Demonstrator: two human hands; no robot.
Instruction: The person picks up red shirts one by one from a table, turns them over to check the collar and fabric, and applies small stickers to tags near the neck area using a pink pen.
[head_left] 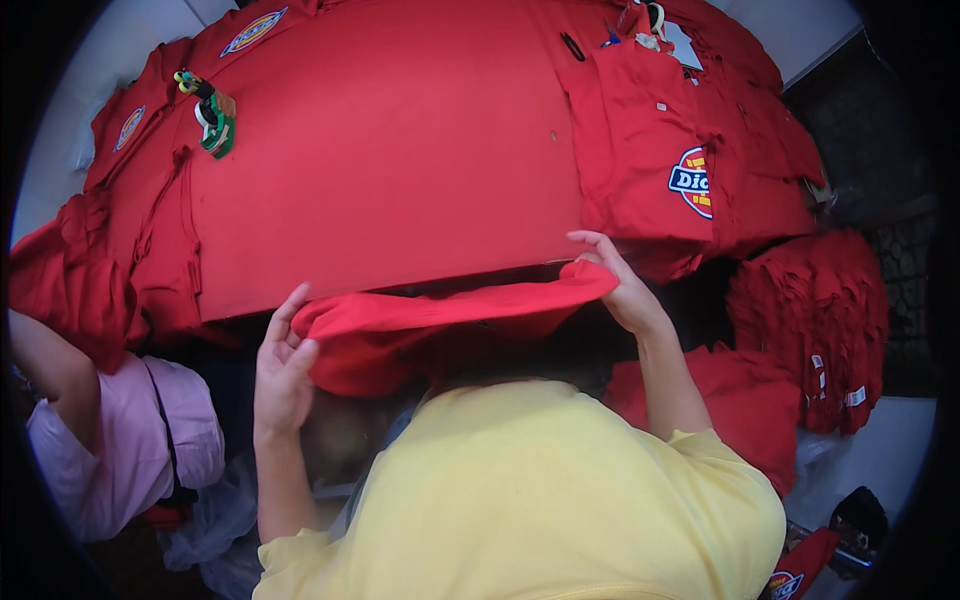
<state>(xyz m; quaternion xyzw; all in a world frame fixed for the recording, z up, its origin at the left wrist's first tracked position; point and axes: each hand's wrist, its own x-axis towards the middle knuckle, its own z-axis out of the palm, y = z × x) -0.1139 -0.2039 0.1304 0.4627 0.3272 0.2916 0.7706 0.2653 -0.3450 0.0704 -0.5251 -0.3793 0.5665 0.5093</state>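
A red garment [450, 312] is stretched between my two hands, just in front of the table's near edge and close to my body. My left hand [283, 375] grips its left end, with the thumb and index finger showing. At the other end, my right hand [628, 292] pinches the corner, its index finger reaching out over the table edge. The upper edge of the cloth is pulled nearly straight, while the fabric below sags in folds. Its lower part is in shadow, so I cannot tell which kind of garment it is.
A red-covered table [390, 150] spreads ahead. On its left stands a green tape dispenser [218, 125]; on its right lie stacked red garments [650, 150] with a round patch. Another red pile [810, 320] is at the right. A person in a pink top [130, 430] is at my left.
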